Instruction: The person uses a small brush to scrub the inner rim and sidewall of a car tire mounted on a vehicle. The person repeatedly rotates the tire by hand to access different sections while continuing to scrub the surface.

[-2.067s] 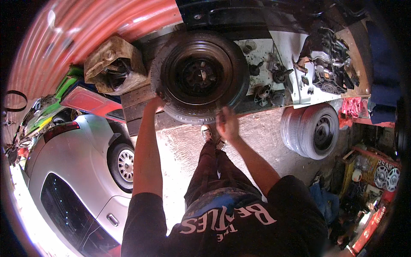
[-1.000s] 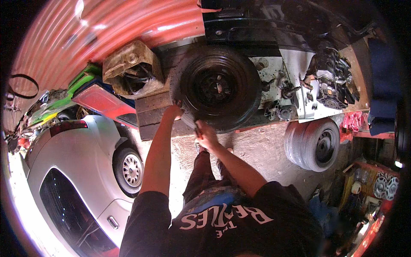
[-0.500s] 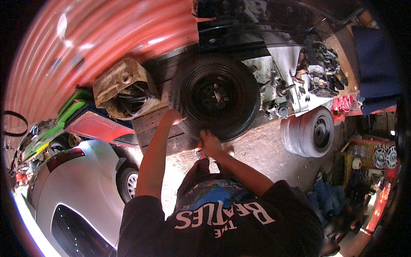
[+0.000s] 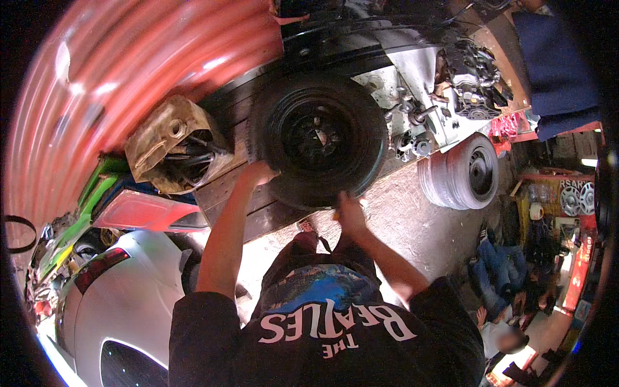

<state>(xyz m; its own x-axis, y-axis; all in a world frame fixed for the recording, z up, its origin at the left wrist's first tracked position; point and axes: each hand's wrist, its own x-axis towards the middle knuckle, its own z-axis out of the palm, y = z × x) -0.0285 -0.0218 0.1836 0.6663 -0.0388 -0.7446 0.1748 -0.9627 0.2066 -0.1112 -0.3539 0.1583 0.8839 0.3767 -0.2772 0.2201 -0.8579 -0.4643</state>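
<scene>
Wall [image 4: 148, 71]: one, red ribbed sheet, filling the upper left of my view.

Car [image 4: 126, 297]: one, silver, at lower left, with a red tail light at its rear corner.

Bench [image 4: 239, 133]: one, dark wooden planks, crossing in front of me and rising toward the right.

Wheel [image 4: 318, 138]: one, black tyre on a dark steel rim, lying on the bench straight ahead of me, its near edge at the bench front. Laid flat, face up. Round, so no long axis across the face; the axle line points up out of the bench toward me. A pale patch shows at the hub.

Standing tyres [image 4: 476, 169]: two, greyish, upright side by side below the bench front at right; the outer one's dark rim faces right.

Box [image 4: 153, 143]: one, stained yellow-brown plastic, cut open, left of the wheel, dark pieces inside.

Engine part [image 4: 476, 87]: one, black and grey metal, on the bench at far right.

Small metal parts [image 4: 412, 132]: several, on a white surface just right of the wheel.

Left hand [image 4: 259, 173]: mine, at the wheel's near left edge, thumb on the tyre; the other fingers are hidden, so I cannot tell how far they close.

Right hand [image 4: 351, 214]: mine, at the wheel's near edge, right of centre, fingers curled inward; whether they grip anything, I cannot tell.
</scene>
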